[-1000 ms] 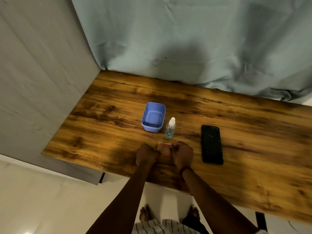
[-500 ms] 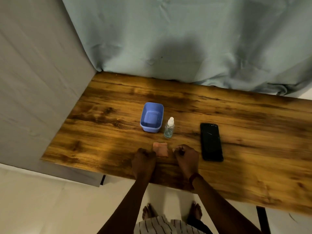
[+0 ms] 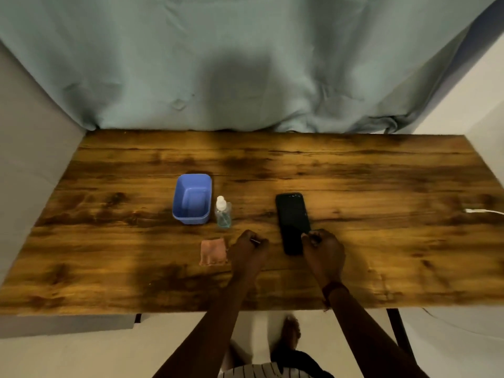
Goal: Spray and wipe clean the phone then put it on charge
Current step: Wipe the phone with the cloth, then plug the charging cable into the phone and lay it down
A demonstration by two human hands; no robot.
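A black phone (image 3: 291,214) lies flat, screen up, right of centre on the wooden table (image 3: 381,241). My right hand (image 3: 324,251) rests over its near right corner, fingers curled, fingertips at the phone's edge. My left hand (image 3: 249,248) sits on the table with its fingers curled in and nothing in it, between the phone and a small folded pink cloth (image 3: 213,251). A small clear spray bottle (image 3: 223,215) with a white cap stands just beyond the cloth. The end of a white charging cable (image 3: 482,211) lies at the table's right edge.
A blue plastic tub (image 3: 192,198) stands left of the bottle. A pale green curtain (image 3: 245,64) hangs behind the table and a grey wall (image 3: 27,145) closes the left side. The table's near edge (image 3: 163,309) runs just in front of my body.
Both hands have let go of the pink cloth and moved right. The right hand has reached the phone's near corner. The view has swung right, bringing the cable into sight.
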